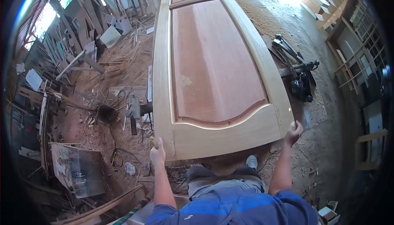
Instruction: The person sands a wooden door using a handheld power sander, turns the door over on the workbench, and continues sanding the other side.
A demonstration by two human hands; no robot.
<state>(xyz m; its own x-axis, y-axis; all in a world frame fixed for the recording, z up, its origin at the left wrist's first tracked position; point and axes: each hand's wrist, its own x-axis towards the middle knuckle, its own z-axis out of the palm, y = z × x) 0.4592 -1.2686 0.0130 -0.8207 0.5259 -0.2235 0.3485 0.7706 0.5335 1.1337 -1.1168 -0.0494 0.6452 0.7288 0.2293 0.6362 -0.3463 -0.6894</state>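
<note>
A large wooden door panel (221, 63) lies flat in front of me, with pale frame boards around a reddish centre and a curved lower rail. At its near left corner is my left hand (157, 153), closed with the thumb up; a small yellow object (152, 139) shows at its fingers, too small to name. My right hand (292, 133) is closed beside the near right corner, fingertips close to the edge. What it grips, if anything, is hidden.
Clamp-like metal tools and a black bag (301, 86) sit right of the door. A metal block (133, 107) stands left of it. Wood scraps and cords litter the floor; leaning boards (84, 18) line the left wall. A weathered box (78, 169) stands at lower left.
</note>
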